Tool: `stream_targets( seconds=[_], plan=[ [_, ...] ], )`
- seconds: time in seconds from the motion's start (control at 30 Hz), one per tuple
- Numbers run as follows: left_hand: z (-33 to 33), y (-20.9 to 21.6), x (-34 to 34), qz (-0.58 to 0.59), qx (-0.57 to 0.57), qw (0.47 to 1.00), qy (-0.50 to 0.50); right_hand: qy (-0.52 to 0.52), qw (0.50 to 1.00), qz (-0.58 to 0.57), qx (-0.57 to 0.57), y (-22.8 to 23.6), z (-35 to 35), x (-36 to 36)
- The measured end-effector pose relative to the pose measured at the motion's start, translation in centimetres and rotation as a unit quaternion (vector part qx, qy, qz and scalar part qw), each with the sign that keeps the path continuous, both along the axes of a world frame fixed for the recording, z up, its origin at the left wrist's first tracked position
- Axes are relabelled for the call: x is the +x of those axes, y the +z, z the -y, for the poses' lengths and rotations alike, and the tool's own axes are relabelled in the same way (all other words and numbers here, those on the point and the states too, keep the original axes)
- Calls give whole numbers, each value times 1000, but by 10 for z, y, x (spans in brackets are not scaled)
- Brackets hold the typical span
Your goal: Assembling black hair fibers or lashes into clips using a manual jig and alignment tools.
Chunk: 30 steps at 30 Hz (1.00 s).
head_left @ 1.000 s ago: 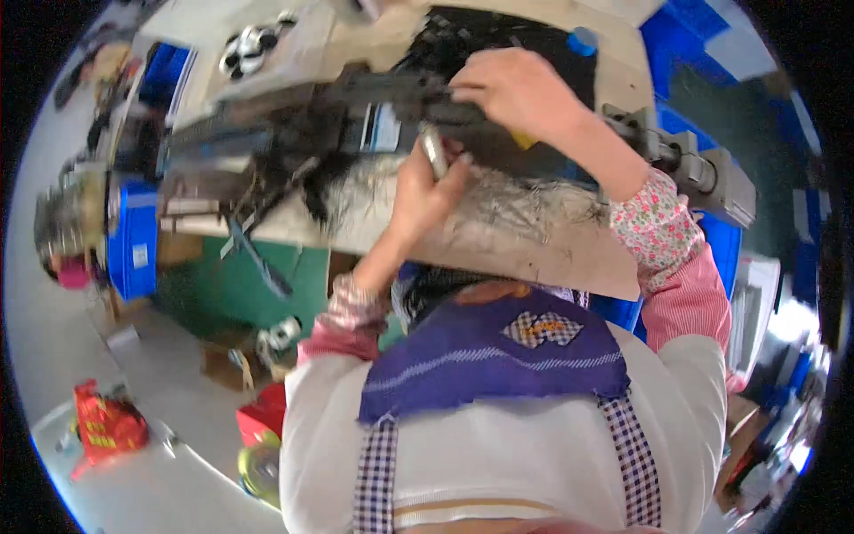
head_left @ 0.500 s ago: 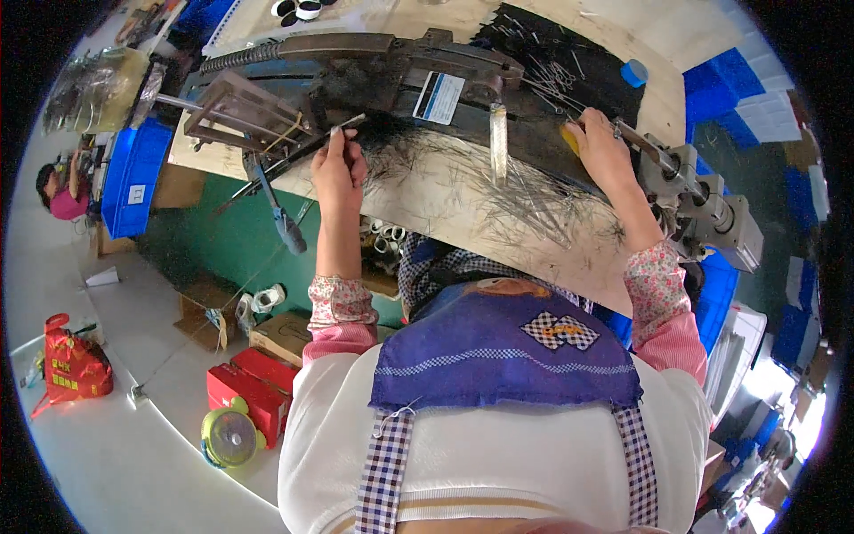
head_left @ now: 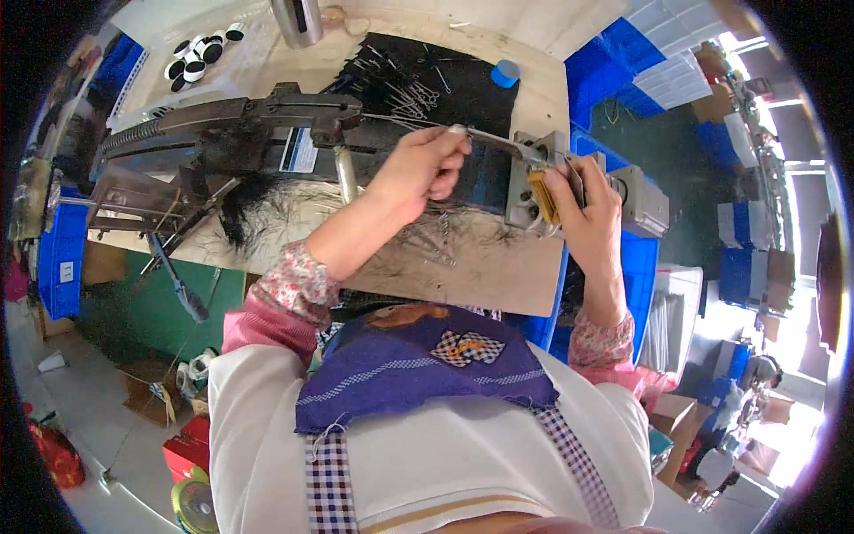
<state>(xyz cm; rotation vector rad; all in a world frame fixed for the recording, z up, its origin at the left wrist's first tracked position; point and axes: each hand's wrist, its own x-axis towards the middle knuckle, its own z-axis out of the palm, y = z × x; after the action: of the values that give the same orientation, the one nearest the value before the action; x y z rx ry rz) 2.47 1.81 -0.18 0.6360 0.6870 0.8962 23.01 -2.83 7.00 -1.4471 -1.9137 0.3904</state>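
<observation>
My left hand (head_left: 429, 169) is over the right part of the long metal machine (head_left: 267, 120), its fingers closed in a pinch at a thin metal rod (head_left: 489, 138). Whether it grips the rod or something finer, I cannot make out. My right hand (head_left: 587, 200) is closed on a flat yellow piece (head_left: 543, 198), beside the clamp block (head_left: 527, 182) at the machine's right end. Dark loose bristles (head_left: 245, 209) lie in a clump on the table's left part, with more strewn along the near edge.
Thin wire pieces with looped ends (head_left: 409, 98) lie on a black mat (head_left: 480, 93) behind the machine, near a blue cap (head_left: 505, 73). A clear tray (head_left: 240, 76) with black-and-white round parts stands far left, by a metal cup (head_left: 298, 22). Blue bins (head_left: 636, 267) are at right.
My left hand has crossed rightward from the frame at the machine's left to the rod. My right hand has moved to the right-end block with the yellow piece. The view has turned right.
</observation>
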Motion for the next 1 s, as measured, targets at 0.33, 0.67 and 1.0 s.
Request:
stream_targets(
  seconds=[0.33,0.67,1.0],
  plan=[
    [-4,-11,6,-17,-23,994,104,57,993,-90,48,12,-50,-22],
    [9,-17,-9,-49,33,969,241,280,949,128,-66,-31,-128,-83],
    [12,-22,-13,-111,30,973,200,269,863,-134,-406,-12,-133,-73]
  ],
)
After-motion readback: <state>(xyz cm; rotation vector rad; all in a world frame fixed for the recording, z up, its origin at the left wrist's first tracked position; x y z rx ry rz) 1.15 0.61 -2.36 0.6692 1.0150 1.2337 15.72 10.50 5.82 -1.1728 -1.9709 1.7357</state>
